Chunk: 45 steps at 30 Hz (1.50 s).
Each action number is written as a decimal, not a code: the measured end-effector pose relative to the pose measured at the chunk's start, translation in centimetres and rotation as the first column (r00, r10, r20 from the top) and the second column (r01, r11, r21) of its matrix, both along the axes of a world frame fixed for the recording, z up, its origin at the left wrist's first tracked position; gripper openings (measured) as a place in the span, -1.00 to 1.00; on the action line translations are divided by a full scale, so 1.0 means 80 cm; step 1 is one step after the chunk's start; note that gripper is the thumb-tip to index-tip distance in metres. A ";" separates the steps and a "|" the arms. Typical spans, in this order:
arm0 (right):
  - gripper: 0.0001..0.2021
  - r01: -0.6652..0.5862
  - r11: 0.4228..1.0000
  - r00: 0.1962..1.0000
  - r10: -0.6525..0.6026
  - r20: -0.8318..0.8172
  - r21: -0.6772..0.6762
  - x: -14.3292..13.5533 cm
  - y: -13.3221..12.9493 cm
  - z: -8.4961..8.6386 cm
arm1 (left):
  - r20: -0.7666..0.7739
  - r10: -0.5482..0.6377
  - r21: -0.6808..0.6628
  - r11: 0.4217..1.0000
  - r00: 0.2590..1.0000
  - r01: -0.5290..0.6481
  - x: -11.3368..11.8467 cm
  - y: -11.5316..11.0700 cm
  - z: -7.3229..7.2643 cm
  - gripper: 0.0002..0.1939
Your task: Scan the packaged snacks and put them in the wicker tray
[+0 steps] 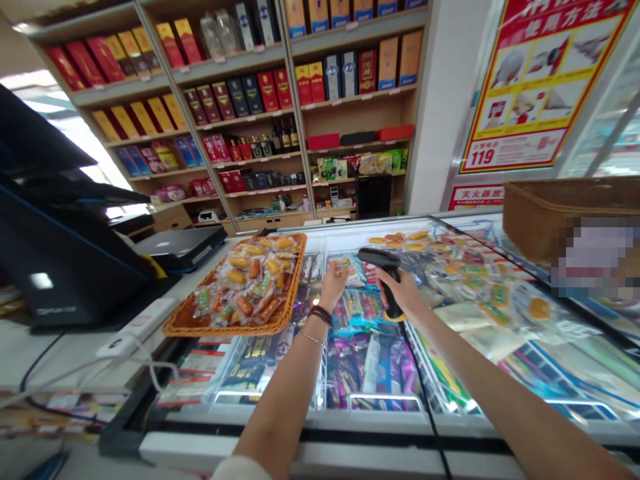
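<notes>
My right hand [397, 290] is wrapped around the grip of a black barcode scanner [379, 257], whose head points left. Just left of it, my left hand [334, 283], with a beaded bracelet on the wrist, has its fingers closed on a small wrapped packet [353, 268] with a light, colourful print. Part of that packet is hidden by the fingers. Both hands are above a glass-topped freezer [370, 413] with wire baskets of bagged frozen goods [353, 363]. A black cable [423, 387] runs from the scanner toward me.
At left, a wicker tray [227, 328] of wrapped snacks sits on the freezer's edge, near a white power strip [135, 328] and a black checkout terminal [65, 253]. Loose wrapped snacks [500, 293] and a brown basket [540, 223] lie right. Shelves of boxes [250, 93] stand behind.
</notes>
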State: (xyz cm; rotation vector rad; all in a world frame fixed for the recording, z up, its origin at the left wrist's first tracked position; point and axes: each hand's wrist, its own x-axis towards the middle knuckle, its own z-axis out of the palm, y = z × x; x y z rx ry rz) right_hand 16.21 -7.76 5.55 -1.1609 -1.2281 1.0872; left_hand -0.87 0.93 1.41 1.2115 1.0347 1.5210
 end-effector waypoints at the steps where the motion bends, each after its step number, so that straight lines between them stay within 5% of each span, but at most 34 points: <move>1: -0.50 -0.016 1.000 1.000 0.016 0.015 -0.004 0.001 -0.001 -0.002 | 0.054 0.012 -0.008 1.000 0.998 -0.011 0.001 0.001 -0.003 -0.74; 8: -0.54 0.006 0.998 0.927 -0.032 0.373 0.069 0.021 -0.014 -0.006 | 0.216 0.088 -0.124 0.990 0.972 -0.063 -0.001 0.006 0.003 -0.65; 15: -0.57 -0.022 0.996 0.860 -0.024 0.510 0.083 0.015 -0.027 0.003 | 0.303 0.090 -0.146 0.988 0.949 -0.047 -0.010 -0.002 0.010 -0.64; 30: -0.66 -0.026 0.999 0.728 0.006 0.686 0.019 0.011 -0.034 0.020 | 0.317 0.114 -0.154 0.986 0.942 -0.067 -0.007 -0.004 0.015 -0.70; 45: -0.62 -0.018 1.000 0.757 -0.003 0.654 0.025 0.013 -0.031 0.010 | 0.287 0.120 -0.159 0.984 0.950 -0.076 -0.009 -0.001 0.010 -0.69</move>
